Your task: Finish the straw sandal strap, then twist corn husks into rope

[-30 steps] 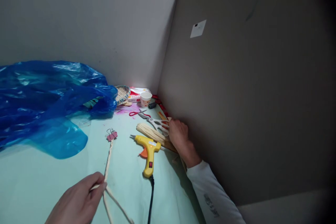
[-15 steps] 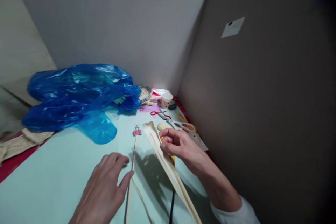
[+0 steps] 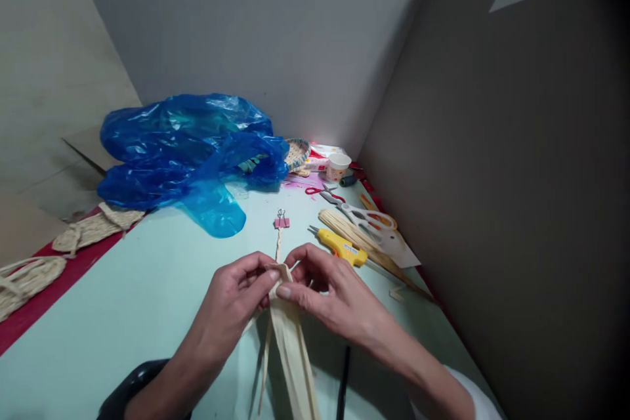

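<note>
A wide, pale strip of dried plant fibre hangs down toward me, its top end pinched between both hands. My left hand closes thumb and fingers on that end from the left. My right hand grips it from the right, thumb on top. Just beyond, a thin braided cord runs up to a pink binder clip on the table. Narrow loose strands trail below my left hand. Where the strip meets the cord is hidden by my fingers.
A yellow glue gun lies right of my hands, beside a fibre bundle. Scissors, a paper cup and a woven basket sit farther back. A blue plastic bag fills the back left; braided pieces lie at the left edge.
My right hand has brought the strip left and nearer me, in front of the cord. My left hand, open before, now pinches the strip's end too. The view has shifted.
</note>
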A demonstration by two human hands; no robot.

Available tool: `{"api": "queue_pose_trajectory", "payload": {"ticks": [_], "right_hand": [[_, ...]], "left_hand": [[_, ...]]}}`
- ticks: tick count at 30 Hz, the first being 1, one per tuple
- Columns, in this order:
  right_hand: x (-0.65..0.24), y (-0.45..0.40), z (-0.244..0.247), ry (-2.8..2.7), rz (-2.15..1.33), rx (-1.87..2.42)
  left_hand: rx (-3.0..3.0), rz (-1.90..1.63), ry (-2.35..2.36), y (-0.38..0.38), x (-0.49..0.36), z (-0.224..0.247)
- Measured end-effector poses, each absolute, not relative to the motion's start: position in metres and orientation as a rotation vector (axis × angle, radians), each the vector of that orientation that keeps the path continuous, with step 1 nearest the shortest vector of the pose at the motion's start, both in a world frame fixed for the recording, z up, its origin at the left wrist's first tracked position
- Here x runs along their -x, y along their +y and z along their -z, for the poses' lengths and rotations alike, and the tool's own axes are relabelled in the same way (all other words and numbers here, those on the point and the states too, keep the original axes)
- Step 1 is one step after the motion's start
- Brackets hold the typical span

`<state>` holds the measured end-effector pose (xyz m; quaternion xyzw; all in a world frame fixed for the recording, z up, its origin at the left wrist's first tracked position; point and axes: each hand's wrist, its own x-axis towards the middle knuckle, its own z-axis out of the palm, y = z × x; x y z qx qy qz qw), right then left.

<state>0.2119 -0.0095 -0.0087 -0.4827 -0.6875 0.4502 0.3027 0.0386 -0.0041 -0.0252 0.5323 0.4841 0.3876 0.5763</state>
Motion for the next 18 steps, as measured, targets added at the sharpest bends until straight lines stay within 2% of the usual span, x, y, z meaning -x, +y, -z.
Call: {"api": "queue_pose_trajectory", "payload": {"ticks": [5, 11, 18], "right_hand": [[-0.212, -0.006, 0.018, -1.758, -1.184, 1.172], [-0.209, -0.007, 0.018, -1.817, -1.083, 1.251], [-0.211, -0.004, 0.023, -1.744, -1.127, 1.211]], "left_hand": [[-1.361, -0.799, 1.189, -0.007, -0.039, 0.02], [-1.428, -0.78, 1.2, -0.007, -0.039, 0.023], [-1.381, -0.772, 1.172, -0.008, -0.042, 0.025]]}}
